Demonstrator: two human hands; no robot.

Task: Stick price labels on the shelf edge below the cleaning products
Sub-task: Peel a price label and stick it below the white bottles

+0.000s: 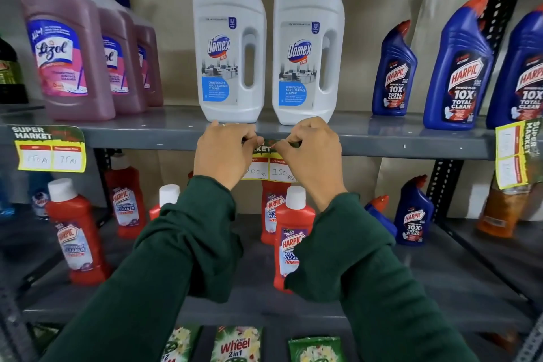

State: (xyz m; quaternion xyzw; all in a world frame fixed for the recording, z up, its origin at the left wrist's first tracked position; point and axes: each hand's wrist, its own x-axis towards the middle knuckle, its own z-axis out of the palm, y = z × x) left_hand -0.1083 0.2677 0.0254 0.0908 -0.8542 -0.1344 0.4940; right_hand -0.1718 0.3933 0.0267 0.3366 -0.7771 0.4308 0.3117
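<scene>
A green and yellow price label (269,166) with handwritten prices hangs against the grey shelf edge (411,145) below two white Domex bottles (229,47). My left hand (224,151) pinches its top left corner and my right hand (310,151) pinches its top right corner, both pressed to the shelf edge. The hands hide most of the label's top. Another label (50,148) is stuck on the edge at the left under pink Lizol bottles (63,47). A third label (512,153) hangs turned sideways at the right, under blue Harpic bottles (458,67).
Red Harpic bathroom cleaner bottles (75,232) and a blue Harpic bottle (412,214) stand on the shelf below. Green Wheel detergent packets (238,344) lie on the lowest shelf. A black perforated upright (496,0) stands at the right.
</scene>
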